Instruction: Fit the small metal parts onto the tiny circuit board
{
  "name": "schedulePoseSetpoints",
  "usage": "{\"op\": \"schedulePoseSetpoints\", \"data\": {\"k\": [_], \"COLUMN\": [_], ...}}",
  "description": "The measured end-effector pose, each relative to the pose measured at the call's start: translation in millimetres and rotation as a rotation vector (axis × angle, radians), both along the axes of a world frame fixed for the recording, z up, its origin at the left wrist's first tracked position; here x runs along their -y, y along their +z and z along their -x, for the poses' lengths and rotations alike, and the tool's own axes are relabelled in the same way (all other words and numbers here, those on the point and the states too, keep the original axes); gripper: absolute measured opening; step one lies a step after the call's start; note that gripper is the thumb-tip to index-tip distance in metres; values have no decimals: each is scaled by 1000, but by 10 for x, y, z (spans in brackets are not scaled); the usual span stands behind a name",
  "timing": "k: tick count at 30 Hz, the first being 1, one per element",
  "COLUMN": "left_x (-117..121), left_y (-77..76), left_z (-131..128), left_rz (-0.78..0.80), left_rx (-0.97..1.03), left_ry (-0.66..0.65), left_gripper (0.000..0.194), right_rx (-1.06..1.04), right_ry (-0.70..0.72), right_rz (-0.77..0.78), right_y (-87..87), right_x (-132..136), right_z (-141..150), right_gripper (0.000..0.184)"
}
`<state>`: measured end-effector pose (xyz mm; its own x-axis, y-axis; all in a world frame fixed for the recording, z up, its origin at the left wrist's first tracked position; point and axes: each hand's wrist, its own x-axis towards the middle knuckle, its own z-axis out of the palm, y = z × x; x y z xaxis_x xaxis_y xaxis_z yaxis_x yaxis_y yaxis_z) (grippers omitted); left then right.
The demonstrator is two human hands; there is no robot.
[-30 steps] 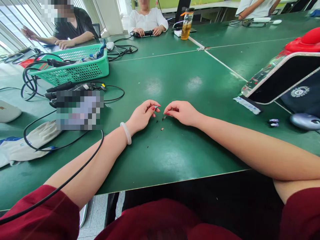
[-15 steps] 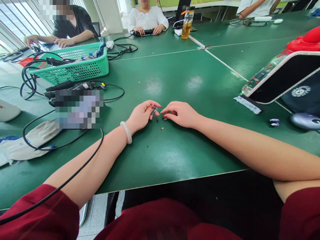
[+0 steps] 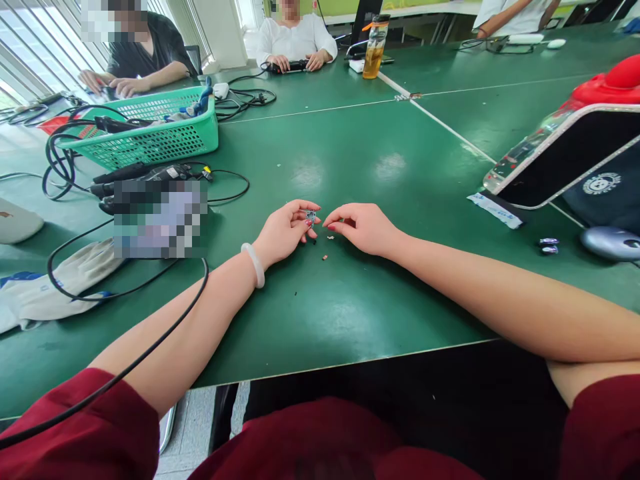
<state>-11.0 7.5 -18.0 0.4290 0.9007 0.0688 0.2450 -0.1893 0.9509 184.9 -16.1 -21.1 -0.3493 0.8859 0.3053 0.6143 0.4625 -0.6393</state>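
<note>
We judged work partway: L hand (image 3: 286,231) had a sm. grey part (image 3: 311,217) in its grip over the bench (image 3: 360,300), R hand (image 3: 366,227) grip looked narrow (couldn't tell if holding anything), & black bit (image 3: 314,243), pale bit (image 3: 331,237) & orange bit (image 3: 325,257) lay loose nearby, prob. left to do.

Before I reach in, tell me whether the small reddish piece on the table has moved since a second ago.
No; the small reddish piece lies at the same spot, judged against the near table edge.
</note>
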Motion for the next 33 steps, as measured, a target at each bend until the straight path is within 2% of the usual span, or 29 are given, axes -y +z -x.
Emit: {"op": "schedulePoseSetpoints", "data": {"k": [4,8,15,23,33], "left_x": [53,116,179,241,256], "left_y": [38,91,105,126,129], "left_z": [9,4,-35,-79,-64], "left_rz": [-114,-284,-350,-318,-328], "left_rx": [-112,-228,-252,-247,-255], "left_ry": [-51,-53,-35,-64,-97], "left_gripper": [28,29,28,31,37], "right_rx": [-199,-314,-477,-420,-289], "right_ry": [-42,-64,-96,-15,-41], "right_rz": [177,228,318,265,185], "right_y": [26,58,95,104,57], "right_x": [-8,-7,4,40,65], "right_z": [-14,-12,3,38,45], "right_gripper": [24,28,43,47,36]}}
